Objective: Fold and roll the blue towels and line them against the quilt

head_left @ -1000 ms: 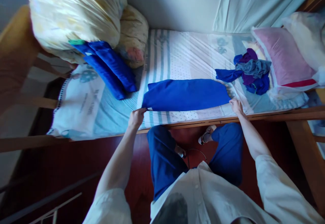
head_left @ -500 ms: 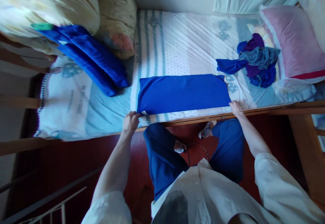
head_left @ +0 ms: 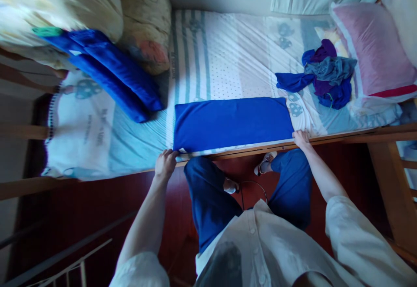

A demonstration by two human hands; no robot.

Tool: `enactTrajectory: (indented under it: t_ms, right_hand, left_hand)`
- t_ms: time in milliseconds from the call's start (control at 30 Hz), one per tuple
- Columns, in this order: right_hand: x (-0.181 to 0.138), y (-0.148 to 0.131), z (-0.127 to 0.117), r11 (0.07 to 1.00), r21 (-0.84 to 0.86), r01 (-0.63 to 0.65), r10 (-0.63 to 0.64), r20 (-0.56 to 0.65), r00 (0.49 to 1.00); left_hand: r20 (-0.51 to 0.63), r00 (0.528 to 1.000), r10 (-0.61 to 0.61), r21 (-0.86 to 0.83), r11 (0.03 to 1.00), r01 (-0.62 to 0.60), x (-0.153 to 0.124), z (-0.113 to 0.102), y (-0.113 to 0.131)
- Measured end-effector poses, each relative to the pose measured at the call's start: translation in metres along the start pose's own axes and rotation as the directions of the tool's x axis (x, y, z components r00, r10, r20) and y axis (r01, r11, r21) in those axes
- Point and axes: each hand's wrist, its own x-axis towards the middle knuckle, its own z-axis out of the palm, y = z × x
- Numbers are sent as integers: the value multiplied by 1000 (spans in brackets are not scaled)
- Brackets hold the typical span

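A blue cloth [head_left: 233, 123], folded into a long flat strip, lies on the bed along its front edge. My left hand [head_left: 166, 163] pinches its near left corner, beside a small white tag [head_left: 182, 150]. At the near right corner, my right hand [head_left: 301, 139] grips the cloth with closed fingers. The strip is stretched nearly straight between both hands, and its far side lies flat on the sheet. The fingertips of both hands are partly hidden.
Two long folded blue cloths [head_left: 114, 76] lie at the left, against stuffed bedding [head_left: 145, 22]. A crumpled heap of blue, purple and grey clothes [head_left: 332, 72] sits near the pink pillow [head_left: 373, 48]. A wooden bed rail [head_left: 345, 137] runs along the front.
Both hands have drawn the blue cloth slightly toward me, so its near edge lies closer to the bed rail. The far edge looks straighter at its right corner.
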Motion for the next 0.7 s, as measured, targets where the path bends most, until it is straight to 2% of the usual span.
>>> enactTrajectory:
  t_ms: [100, 200, 300, 433, 500, 600, 700]
  right_hand:
    - [1, -7, 1, 998, 26, -58, 59, -1, 998]
    - [0, -22, 0, 990, 75, -123, 128, -72, 989]
    - [2, -58, -7, 976, 212, -57, 104, -218, 970]
    - [14, -146, -18, 885, 414, 213, -74, -327, 942]
    - [22, -199, -20, 799, 485, 354, -165, -389, 906]
    - [33, -273, -12, 651, 546, 527, -284, -469, 836]
    - [47, -321, 7, 541, 553, 634, -366, -523, 769]
  left_hand:
    - [18, 999, -49, -13, 999, 49, 8, -9, 8]
    - [-144, 987, -64, -116, 992, 48, 27, -18, 33]
    - [-312, 944, -109, -305, 952, 9, 57, -13, 83]
    - [-299, 945, -131, -441, 898, -15, 86, 22, 164]
    - [-279, 949, -150, -449, 893, 10, 89, 43, 190]
    - [-306, 937, -170, -432, 901, 22, 84, 67, 203]
    - [-323, 926, -193, -452, 892, 28, 81, 80, 197]
